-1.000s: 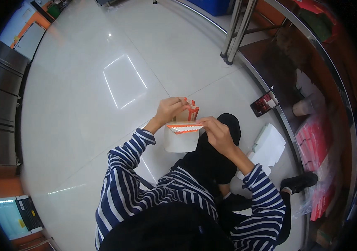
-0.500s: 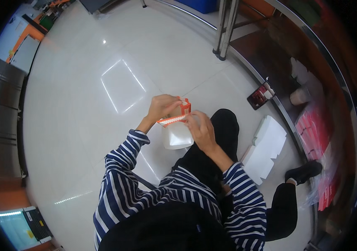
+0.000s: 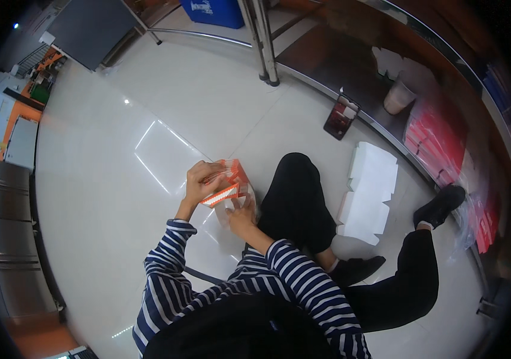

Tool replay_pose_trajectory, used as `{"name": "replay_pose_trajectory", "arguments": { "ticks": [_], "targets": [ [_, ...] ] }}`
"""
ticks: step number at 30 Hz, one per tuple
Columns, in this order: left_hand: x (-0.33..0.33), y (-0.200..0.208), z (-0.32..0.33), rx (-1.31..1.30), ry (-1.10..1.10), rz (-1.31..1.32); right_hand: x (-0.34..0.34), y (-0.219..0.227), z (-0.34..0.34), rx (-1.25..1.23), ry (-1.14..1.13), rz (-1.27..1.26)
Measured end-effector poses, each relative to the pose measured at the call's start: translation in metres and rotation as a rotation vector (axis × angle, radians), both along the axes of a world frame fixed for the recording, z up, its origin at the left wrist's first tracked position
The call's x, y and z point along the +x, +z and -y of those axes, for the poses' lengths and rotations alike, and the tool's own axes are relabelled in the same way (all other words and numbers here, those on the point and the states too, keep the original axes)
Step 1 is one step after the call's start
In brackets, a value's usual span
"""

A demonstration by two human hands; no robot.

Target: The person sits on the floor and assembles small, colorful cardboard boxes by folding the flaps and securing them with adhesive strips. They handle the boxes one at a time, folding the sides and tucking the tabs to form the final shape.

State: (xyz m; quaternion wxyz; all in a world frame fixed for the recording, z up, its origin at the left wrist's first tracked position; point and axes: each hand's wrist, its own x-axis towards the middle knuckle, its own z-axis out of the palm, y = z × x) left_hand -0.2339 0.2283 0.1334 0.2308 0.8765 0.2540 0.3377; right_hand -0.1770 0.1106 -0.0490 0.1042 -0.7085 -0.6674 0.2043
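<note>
A small orange-and-white paper box (image 3: 238,172), folded from thin card, is between my two hands above my lap. My left hand (image 3: 198,180) is closed on its left side, the fingers bent over the upper edge. On the near side, beside an orange-edged flap (image 3: 222,196), my right hand (image 3: 243,219) has its fingers bent against the box. The right fingertips are partly hidden by the card. Flat white card sheets (image 3: 370,190) with notched edges lie on the floor to the right of my knee.
A phone (image 3: 341,117) leans against the low dark shelf at the right. That shelf holds a plastic cup (image 3: 398,97) and red packs in clear plastic (image 3: 437,139). Metal table legs (image 3: 259,42) and a blue bin (image 3: 214,13) stand farther ahead. Steel cabinets (image 3: 1,227) line the left.
The view has swung to the right. My right hand has shifted from the box's right edge to its near side, and the box is turned, showing more of its orange side.
</note>
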Motion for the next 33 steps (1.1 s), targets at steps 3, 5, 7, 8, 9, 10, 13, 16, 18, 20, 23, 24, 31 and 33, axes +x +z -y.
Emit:
{"name": "replay_pose_trajectory", "arguments": {
  "ticks": [3, 5, 7, 8, 9, 10, 13, 16, 18, 20, 23, 24, 31, 33],
  "targets": [
    [-0.002, 0.004, 0.000, -0.101, -0.078, -0.153, 0.016, 0.065, 0.021, -0.003, 0.044, -0.062],
    [0.006, 0.014, -0.003, -0.111, -0.094, -0.212, 0.015, 0.046, 0.026, 0.097, -0.139, -0.293],
    [0.004, 0.028, 0.005, -0.028, -0.049, -0.271, 0.044, 0.110, 0.053, 0.250, -0.204, -0.491],
    [0.010, 0.045, 0.010, 0.079, -0.008, -0.297, 0.068, 0.155, 0.068, 0.348, -0.223, -0.571],
    [0.024, 0.060, 0.019, 0.019, 0.033, -0.159, 0.088, 0.168, 0.078, 0.541, -0.482, -0.669],
    [0.040, 0.075, 0.027, -0.037, 0.073, -0.030, 0.109, 0.174, 0.087, 0.749, -0.743, -0.759],
    [0.091, 0.081, 0.064, -0.274, 0.090, 0.276, 0.181, 0.128, 0.130, 0.730, -1.329, -0.251],
    [0.140, 0.062, 0.097, -0.480, -0.144, 0.308, 0.209, 0.081, 0.152, 0.346, -1.424, -0.054],
    [0.165, 0.057, 0.118, -0.614, -0.234, 0.256, 0.212, 0.066, 0.155, 0.262, -1.381, 0.060],
    [0.177, 0.051, 0.132, -0.567, -0.363, 0.209, 0.206, 0.054, 0.159, 0.298, -1.284, 0.159],
    [0.178, 0.046, 0.150, -0.653, -0.513, 0.102, 0.209, 0.045, 0.155, 0.172, -1.266, 0.161],
    [0.178, 0.041, 0.152, -0.631, -0.558, 0.087, 0.212, 0.043, 0.155, 0.148, -1.272, 0.096],
    [0.169, 0.020, 0.158, -0.644, -0.635, -0.017, 0.228, 0.048, 0.169, 0.123, -1.283, -0.082],
    [0.165, 0.017, 0.156, -0.632, -0.628, -0.040, 0.232, 0.045, 0.174, 0.140, -1.198, -0.052]
  ]
}}
